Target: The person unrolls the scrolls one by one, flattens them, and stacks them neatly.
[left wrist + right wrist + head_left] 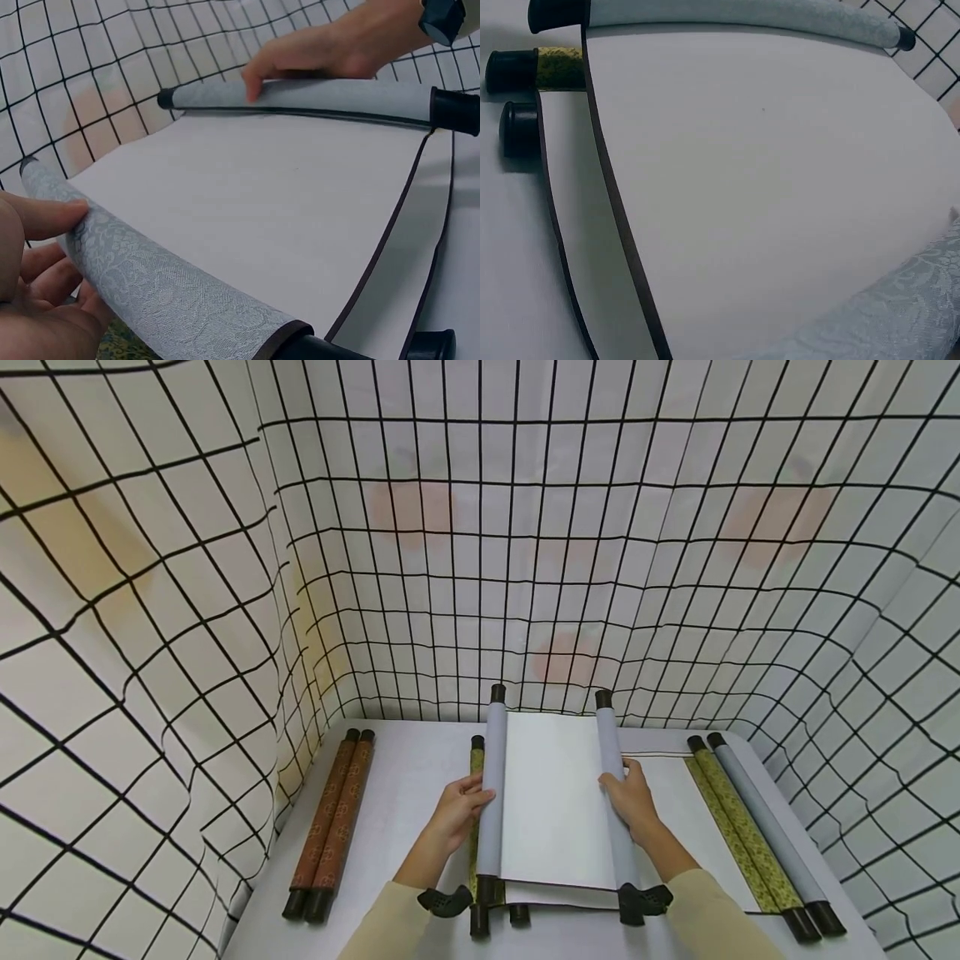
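Head: grey scroll between left hand, right hand.

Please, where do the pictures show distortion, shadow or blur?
Head view: the grid bends, perhaps from the lens, and orange patches look hazy; left wrist view: the held scroll seemingly shades the sheet beneath; right wrist view: a black knob casts a shadow.

Our left grip is pinching one patterned grey roller, while our right grip is holding the far roller. White paper is stretching between them, with black netting rising behind.
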Demonstrator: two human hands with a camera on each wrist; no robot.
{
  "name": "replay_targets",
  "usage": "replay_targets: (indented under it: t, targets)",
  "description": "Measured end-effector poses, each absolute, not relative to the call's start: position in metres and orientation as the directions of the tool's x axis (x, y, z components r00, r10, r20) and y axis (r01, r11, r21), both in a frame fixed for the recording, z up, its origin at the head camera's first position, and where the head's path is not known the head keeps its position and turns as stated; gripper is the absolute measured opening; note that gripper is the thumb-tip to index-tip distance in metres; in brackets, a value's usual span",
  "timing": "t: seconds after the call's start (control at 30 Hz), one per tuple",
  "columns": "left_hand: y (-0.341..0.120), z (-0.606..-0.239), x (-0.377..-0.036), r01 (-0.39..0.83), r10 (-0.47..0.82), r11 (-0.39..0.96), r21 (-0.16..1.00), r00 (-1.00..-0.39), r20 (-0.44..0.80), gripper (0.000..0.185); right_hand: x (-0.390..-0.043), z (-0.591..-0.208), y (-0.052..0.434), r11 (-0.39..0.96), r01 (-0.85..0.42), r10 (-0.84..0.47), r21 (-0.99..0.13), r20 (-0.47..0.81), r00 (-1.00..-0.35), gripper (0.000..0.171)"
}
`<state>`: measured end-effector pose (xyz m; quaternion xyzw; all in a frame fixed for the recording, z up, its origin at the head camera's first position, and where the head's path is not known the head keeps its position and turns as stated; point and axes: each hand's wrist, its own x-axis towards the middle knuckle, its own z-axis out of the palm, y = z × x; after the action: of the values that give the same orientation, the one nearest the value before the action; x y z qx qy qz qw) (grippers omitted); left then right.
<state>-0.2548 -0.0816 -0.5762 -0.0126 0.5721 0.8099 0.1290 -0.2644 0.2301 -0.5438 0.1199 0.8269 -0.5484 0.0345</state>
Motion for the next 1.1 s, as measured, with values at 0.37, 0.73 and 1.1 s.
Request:
replay_targets:
  t: [0.37, 0.73, 1.1]
  targets:
    - [-0.081, -0.577, -0.253, -0.219, 0.192, -0.315, 0.923, -0.968, -0.164, 0.059, -0.267, -0.553, 0.24, 0.398, 0.19, 0.07, -0.897, -0.177, -0.982, 0.085]
    - [-0.089, -0.577, -0.254, -0.221, 0.183, -0.328, 0.918, -0.969, -0.168, 0.06, -0.27, -0.549, 0.25, 0.324, 0.224, 0.065, -0.919, -0.214, -0.975, 0.078]
    - [-0.088, -0.577, -0.254, -0.223, 0.17, -0.345, 0.912, -0.97, -0.173, 0.058, -0.27, -0.548, 0.248, 0.292, 0.189, 0.115, -0.938, -0.161, -0.98, 0.083]
